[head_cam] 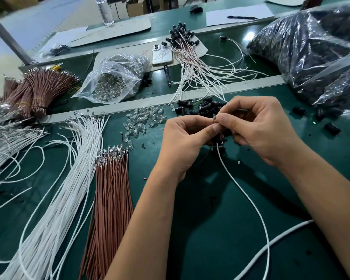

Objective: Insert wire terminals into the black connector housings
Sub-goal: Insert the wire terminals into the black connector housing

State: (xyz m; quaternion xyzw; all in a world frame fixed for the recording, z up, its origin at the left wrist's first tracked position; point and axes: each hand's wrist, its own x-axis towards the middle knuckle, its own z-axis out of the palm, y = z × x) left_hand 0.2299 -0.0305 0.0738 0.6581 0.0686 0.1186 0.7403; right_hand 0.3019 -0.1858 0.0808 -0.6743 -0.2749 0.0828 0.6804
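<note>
My left hand (pixel 185 141) and my right hand (pixel 259 126) meet over the green mat. Their fingertips pinch a small metal wire terminal (pixel 214 118) between them. Beneath the fingers sits a black connector housing (pixel 218 137), mostly hidden, and I cannot tell which hand holds it. A white wire (pixel 249 197) hangs down from the hands and loops toward the lower right; a thin brown wire (pixel 205 156) also trails down. Loose black housings (pixel 192 108) lie in a pile just behind my hands.
White wires (pixel 69 168) and brown wires (pixel 112 190) lie in bundles at left. Small clear bulbs (pixel 143 120) are scattered behind my left hand. Finished assemblies (pixel 192 57), a phone (pixel 162 54), a clear bag (pixel 117 77) and large bags of black parts (pixel 311 47) fill the back.
</note>
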